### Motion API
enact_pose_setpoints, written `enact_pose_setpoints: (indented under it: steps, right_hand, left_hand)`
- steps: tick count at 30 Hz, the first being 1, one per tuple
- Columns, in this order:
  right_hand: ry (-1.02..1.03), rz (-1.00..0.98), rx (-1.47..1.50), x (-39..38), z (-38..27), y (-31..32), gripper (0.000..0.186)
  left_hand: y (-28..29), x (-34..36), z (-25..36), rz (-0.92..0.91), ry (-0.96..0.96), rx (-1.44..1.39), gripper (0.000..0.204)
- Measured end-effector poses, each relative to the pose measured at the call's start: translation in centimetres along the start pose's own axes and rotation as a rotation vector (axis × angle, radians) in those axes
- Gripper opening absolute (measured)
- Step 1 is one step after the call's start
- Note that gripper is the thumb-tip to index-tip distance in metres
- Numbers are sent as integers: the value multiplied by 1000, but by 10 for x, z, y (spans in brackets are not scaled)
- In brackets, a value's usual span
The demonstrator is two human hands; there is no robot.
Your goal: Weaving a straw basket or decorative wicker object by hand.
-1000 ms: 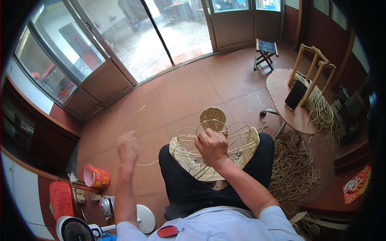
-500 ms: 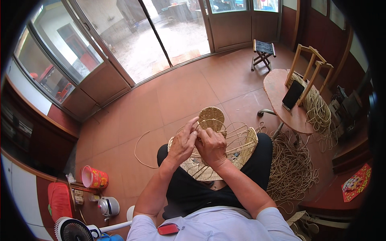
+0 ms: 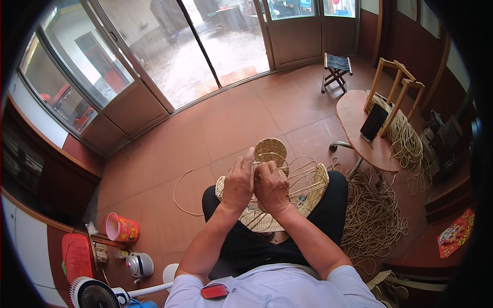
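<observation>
Over my lap lies a half-woven straw-coloured piece (image 3: 313, 200), with a curved woven band and cords (image 3: 303, 179) strung loosely across its middle. A rounded woven flap (image 3: 270, 146) sticks up at its far side. My left hand (image 3: 239, 182) is closed near the base of that flap, pinching a strand of cord. Close against it, my right hand (image 3: 273, 186) is bent with its fingertips pinched on cord at the same spot. The fingers partly hide the exact crossing of the strands. A loose cord end (image 3: 177, 190) curves out over the floor on the left.
Right of my knee is a heap of tangled cord (image 3: 372, 220). Beyond it, a low round-edged table (image 3: 354, 118) holds a phone (image 3: 374, 122), a wooden frame (image 3: 398, 92) and more cord. At left are a red bucket (image 3: 122, 227), a kettle (image 3: 139, 265) and a fan (image 3: 93, 293).
My left hand has turned more upright, its fingers drawing in from a more stretched pose. Both hands remain close together at the flap's base.
</observation>
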State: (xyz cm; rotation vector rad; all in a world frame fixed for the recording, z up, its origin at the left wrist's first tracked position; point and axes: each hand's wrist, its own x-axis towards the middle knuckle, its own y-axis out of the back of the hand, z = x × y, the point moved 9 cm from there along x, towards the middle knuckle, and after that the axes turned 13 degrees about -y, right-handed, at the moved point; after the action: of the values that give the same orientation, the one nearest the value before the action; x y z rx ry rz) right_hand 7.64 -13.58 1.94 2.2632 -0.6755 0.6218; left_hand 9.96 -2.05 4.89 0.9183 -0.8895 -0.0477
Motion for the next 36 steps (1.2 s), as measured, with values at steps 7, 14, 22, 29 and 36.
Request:
enact_pose_setpoints:
  steps: [7, 14, 22, 29, 36]
  right_hand:
    - [-3, -38, 8, -2, 3, -1, 18]
    - [14, -151, 62, -4, -4, -2, 10]
    - [-63, -211, 92, 1, -5, 1, 15]
    - [-19, -38, 46, -2, -1, 2, 17]
    - [5, 20, 6, -10, -2, 4, 19]
  left_hand:
    - [17, -21, 28, 194, 23, -375, 16]
    - [62, -74, -23, 308, 442, -1050, 15]
    - [265, -239, -224, 768, 1000, -626, 12]
    - [590, -498, -365, 1189, 1243, -146, 23]
    - [621, -468, -330, 549, 1405, 950, 42]
